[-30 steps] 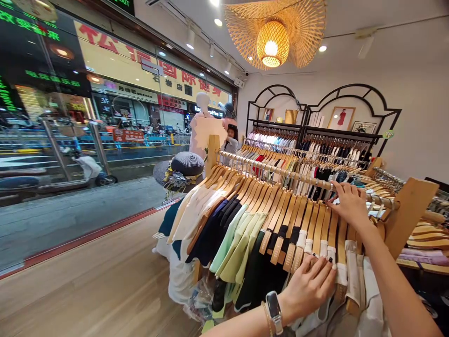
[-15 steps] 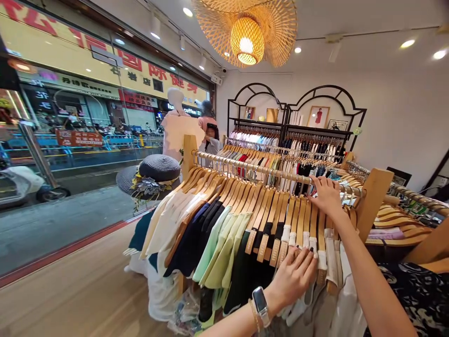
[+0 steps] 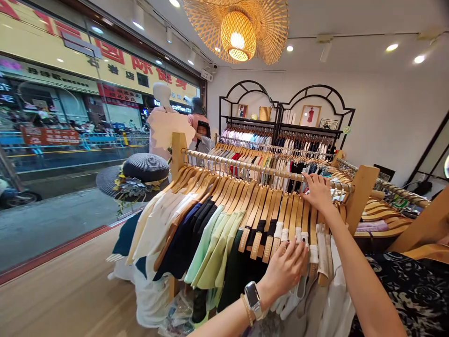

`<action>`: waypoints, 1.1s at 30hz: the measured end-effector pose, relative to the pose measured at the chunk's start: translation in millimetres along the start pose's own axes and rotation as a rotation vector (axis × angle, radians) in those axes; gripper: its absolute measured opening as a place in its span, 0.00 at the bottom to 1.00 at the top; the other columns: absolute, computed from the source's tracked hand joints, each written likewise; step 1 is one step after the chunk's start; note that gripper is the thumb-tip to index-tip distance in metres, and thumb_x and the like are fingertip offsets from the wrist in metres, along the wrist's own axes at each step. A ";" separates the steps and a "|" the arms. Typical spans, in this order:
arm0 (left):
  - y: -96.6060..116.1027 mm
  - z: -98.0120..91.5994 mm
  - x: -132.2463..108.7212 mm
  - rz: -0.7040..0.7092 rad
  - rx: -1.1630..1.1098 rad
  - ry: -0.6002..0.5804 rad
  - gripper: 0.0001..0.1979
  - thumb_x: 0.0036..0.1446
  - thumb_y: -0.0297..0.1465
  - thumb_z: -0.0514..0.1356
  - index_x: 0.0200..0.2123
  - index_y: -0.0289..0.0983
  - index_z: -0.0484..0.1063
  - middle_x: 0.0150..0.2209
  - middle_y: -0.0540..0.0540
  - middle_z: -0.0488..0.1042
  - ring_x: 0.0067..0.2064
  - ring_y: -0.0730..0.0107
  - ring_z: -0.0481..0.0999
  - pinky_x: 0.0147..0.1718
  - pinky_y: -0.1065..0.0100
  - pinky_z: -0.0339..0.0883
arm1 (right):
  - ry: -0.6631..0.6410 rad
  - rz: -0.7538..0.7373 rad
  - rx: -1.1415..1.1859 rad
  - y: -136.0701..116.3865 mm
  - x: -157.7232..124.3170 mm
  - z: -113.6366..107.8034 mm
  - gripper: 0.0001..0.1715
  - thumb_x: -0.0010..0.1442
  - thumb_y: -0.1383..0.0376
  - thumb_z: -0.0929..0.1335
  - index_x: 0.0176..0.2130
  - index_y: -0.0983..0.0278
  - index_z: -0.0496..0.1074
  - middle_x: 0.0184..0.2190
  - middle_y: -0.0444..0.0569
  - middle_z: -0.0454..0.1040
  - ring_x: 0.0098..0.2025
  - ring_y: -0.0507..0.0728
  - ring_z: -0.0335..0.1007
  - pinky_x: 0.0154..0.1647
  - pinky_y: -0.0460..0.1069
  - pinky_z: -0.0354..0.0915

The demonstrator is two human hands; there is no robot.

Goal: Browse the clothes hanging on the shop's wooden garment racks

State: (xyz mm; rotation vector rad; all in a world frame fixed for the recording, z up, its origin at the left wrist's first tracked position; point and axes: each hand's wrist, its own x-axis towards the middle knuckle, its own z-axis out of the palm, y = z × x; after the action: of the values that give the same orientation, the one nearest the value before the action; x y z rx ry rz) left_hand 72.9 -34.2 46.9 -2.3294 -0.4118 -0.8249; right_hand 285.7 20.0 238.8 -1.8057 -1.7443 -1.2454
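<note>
My left hand (image 3: 283,267), with a smartwatch (image 3: 252,296) on the wrist, lies over the front ends of several wooden hangers. Its fingers are stretched out, their tips touching white garments (image 3: 303,237). Farther up, my right hand (image 3: 317,191) reaches the wooden rail (image 3: 245,165) and closes around the top of a wooden hanger (image 3: 290,206) near the hooks. Exactly which hooks are between those fingers is hidden. Left of my hands hang light green garments (image 3: 219,260), then dark navy (image 3: 182,248) and cream ones (image 3: 157,229).
A dark straw hat (image 3: 145,167) with flowers sits at the rack's left end. Behind stand a mannequin (image 3: 161,98), a person (image 3: 200,121) and more clothing racks. A wooden post (image 3: 363,199) ends the rail on the right. Patterned black fabric (image 3: 407,290) is at lower right.
The whole view has shifted, so the rack and both hands appear slightly farther left. Both hands stay at the same hangers; no garment has visibly moved along the rail.
</note>
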 end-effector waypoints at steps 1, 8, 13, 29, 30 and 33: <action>-0.1 -1.5 0.2 0.005 0.000 -0.014 0.33 0.68 0.41 0.50 0.71 0.31 0.56 0.72 0.41 0.56 0.70 0.53 0.58 0.64 0.53 0.55 | -0.006 0.003 0.001 0.1 0.3 -0.1 0.35 0.63 0.55 0.65 0.66 0.61 0.58 0.54 0.59 0.69 0.55 0.68 0.61 0.57 0.60 0.52; 5.5 8.3 -2.7 -0.030 -0.005 0.115 0.25 0.69 0.34 0.51 0.66 0.35 0.63 0.69 0.42 0.64 0.68 0.56 0.62 0.64 0.54 0.53 | -0.041 0.013 0.001 -0.5 2.2 -3.0 0.38 0.62 0.53 0.65 0.67 0.62 0.57 0.55 0.60 0.68 0.55 0.68 0.61 0.58 0.61 0.52; 6.0 7.4 -0.2 -0.059 -0.082 0.057 0.24 0.66 0.35 0.54 0.63 0.36 0.65 0.68 0.43 0.64 0.68 0.55 0.61 0.64 0.54 0.53 | -0.042 0.017 0.001 -1.5 1.9 -5.5 0.37 0.62 0.54 0.64 0.67 0.61 0.57 0.55 0.60 0.68 0.55 0.68 0.61 0.57 0.61 0.53; 5.5 -20.9 10.4 -0.161 -0.227 -0.123 0.29 0.58 0.38 0.60 0.61 0.32 0.64 0.69 0.38 0.62 0.71 0.51 0.52 0.62 0.52 0.55 | 0.067 -0.023 0.087 0.6 -3.4 5.5 0.35 0.66 0.49 0.55 0.67 0.59 0.57 0.52 0.64 0.68 0.52 0.75 0.62 0.55 0.66 0.53; 5.6 -20.7 10.6 -0.169 -0.228 -0.126 0.30 0.58 0.39 0.60 0.61 0.32 0.64 0.69 0.37 0.62 0.71 0.51 0.52 0.62 0.53 0.55 | 0.067 -0.025 0.081 0.8 -3.2 5.8 0.35 0.67 0.50 0.55 0.67 0.60 0.57 0.52 0.64 0.68 0.53 0.75 0.62 0.55 0.66 0.53; 5.3 -15.5 10.2 -0.153 -0.220 -0.113 0.33 0.58 0.40 0.61 0.64 0.34 0.63 0.70 0.38 0.60 0.71 0.51 0.53 0.62 0.54 0.54 | 0.052 -0.019 0.064 0.7 -1.9 4.2 0.32 0.66 0.54 0.59 0.65 0.64 0.61 0.51 0.65 0.69 0.52 0.72 0.62 0.55 0.64 0.52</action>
State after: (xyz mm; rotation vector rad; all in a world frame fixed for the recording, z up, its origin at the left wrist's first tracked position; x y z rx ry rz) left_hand 76.0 -47.5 60.5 -2.5815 -0.5801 -0.8501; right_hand 288.1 21.8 235.3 -1.7100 -1.7566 -1.2191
